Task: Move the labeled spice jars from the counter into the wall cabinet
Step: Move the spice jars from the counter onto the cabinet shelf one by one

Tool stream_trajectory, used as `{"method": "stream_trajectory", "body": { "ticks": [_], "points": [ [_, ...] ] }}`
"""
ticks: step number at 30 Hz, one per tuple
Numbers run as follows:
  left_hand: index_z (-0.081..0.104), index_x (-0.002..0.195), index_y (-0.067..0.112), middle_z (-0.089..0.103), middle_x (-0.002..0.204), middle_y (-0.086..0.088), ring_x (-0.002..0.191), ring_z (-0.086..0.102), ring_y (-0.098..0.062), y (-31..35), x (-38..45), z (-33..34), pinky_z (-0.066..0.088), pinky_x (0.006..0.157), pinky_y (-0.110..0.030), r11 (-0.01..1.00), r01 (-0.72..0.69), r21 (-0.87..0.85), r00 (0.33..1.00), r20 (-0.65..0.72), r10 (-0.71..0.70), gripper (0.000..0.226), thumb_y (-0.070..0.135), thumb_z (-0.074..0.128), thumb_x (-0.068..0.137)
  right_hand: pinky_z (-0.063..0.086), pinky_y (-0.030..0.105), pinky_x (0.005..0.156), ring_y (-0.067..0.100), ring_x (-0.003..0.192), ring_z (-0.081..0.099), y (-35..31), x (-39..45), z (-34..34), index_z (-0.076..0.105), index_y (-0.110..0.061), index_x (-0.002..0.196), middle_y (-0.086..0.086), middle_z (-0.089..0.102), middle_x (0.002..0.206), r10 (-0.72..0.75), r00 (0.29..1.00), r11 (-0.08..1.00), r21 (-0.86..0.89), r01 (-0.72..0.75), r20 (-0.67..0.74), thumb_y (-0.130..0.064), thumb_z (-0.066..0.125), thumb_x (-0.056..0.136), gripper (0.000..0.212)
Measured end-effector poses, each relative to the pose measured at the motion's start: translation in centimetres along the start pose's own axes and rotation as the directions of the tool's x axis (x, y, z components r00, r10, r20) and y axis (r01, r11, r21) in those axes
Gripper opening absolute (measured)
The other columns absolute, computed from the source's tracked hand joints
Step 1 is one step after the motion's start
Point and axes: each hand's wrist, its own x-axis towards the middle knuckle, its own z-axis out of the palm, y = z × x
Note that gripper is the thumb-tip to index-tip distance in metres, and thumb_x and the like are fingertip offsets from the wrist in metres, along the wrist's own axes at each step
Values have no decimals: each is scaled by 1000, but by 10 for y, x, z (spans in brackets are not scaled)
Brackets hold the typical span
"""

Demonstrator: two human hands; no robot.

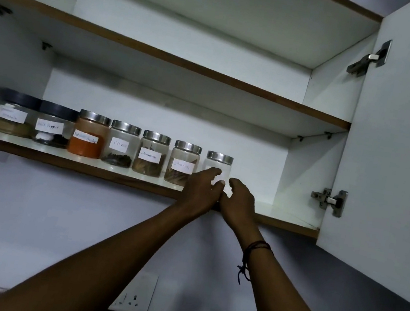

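- while seven spice jars are sitting on the lower cabinet shelf (pixel 283 213), both hands are reaching for the rightmost jar (pixel 219 167), its label hidden.
- left hand (pixel 204 188) fingers are touching it, loosely spread; right hand (pixel 238 201) is curling beside it, holding nothing.
- labels are reading "black pepper" (pixel 49 126) and "cloves" (pixel 119 144).

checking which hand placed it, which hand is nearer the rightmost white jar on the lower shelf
Left. The left hand has fingers touching the front of the white jar; the right hand sits just beside its lower right, apparently not touching.
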Motion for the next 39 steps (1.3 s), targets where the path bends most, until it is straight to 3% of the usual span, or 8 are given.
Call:
{"method": "stream_trajectory", "body": {
  "ticks": [3, 9, 14, 19, 22, 24, 30, 39],
  "points": [
    [62, 129, 13, 68, 122, -4, 109, 64, -16, 7, -35, 5, 49, 91, -28, 993, -72, -97, 997, 33, 76, 35, 25, 55, 98, 38, 20, 98, 20, 129, 50, 2, -45, -9, 50, -10, 139, 6, 52, 141, 0, 997, 999, 53, 4, -74, -23, 53, 96, 45],
    [65, 126, 13, 68, 117, 6, 103, 62, 0, 14, -121, 36, 43, 84, 0, 959, -21, -284, 988, 143, 64, 30, 21, 53, 100, 40, 14, 91, 10, 117, 55, 31, -144, -26, 58, -19, 128, -2, 60, 128, 4, 996, 999, 32, -1, -84, -20, 55, 96, 33],
    [62, 129, 17, 67, 117, 12, 103, 60, 11, 1, -239, 82, 41, 89, -3, 932, 150, -331, 922, 388, -11, 31, 22, 49, 102, 37, 9, 89, 13, 119, 56, 84, -260, -29, 55, -14, 132, 1, 59, 131, 193, 980, 979, -52, -195, -41, -20, 53, 97, 36],
    [59, 133, 10, 66, 128, -3, 114, 62, -12, -20, -364, 118, 44, 97, -17, 932, 263, -249, 775, 630, -51, 34, 12, 50, 100, 40, 22, 96, 23, 117, 56, 138, -385, -21, 57, -10, 130, 9, 60, 129, 441, 896, 887, -177, -427, 52, -18, 54, 95, 36],
    [61, 128, 3, 68, 119, -10, 106, 61, -13, -31, -441, 131, 39, 89, -2, 940, 270, -209, 665, 746, -25, 33, 2, 49, 98, 45, 34, 97, 28, 114, 57, 163, -461, -18, 59, -9, 123, 13, 61, 124, 543, 832, 827, -248, -505, 115, -15, 55, 90, 34],
    [62, 125, 4, 66, 121, -9, 107, 57, -10, -35, -489, 136, 35, 91, 2, 948, 282, -147, 564, 825, -40, 31, 3, 47, 98, 44, 40, 102, 29, 116, 57, 175, -514, -17, 58, -7, 124, 14, 60, 124, 601, 789, 783, -293, -549, 126, -15, 58, 87, 38],
    [46, 140, 5, 54, 141, -15, 127, 53, -28, -36, -576, 165, 38, 108, -33, 956, 290, 33, 172, 981, -86, 41, 21, 43, 102, 35, 51, 111, 41, 134, 39, 203, -634, -14, 52, -6, 135, 21, 45, 143, 689, 723, 626, -543, -561, 47, -22, 66, 79, 61],
    [42, 136, 26, 58, 123, 1, 102, 60, -11, -37, -607, 174, 47, 83, -21, 795, 596, 112, 139, 961, -240, 37, 30, 46, 100, 35, 38, 109, 37, 140, 29, 224, -671, -7, 34, -25, 145, 18, 13, 159, 661, 749, 676, -461, -574, 37, -29, 69, 82, 72]
  ]
}}
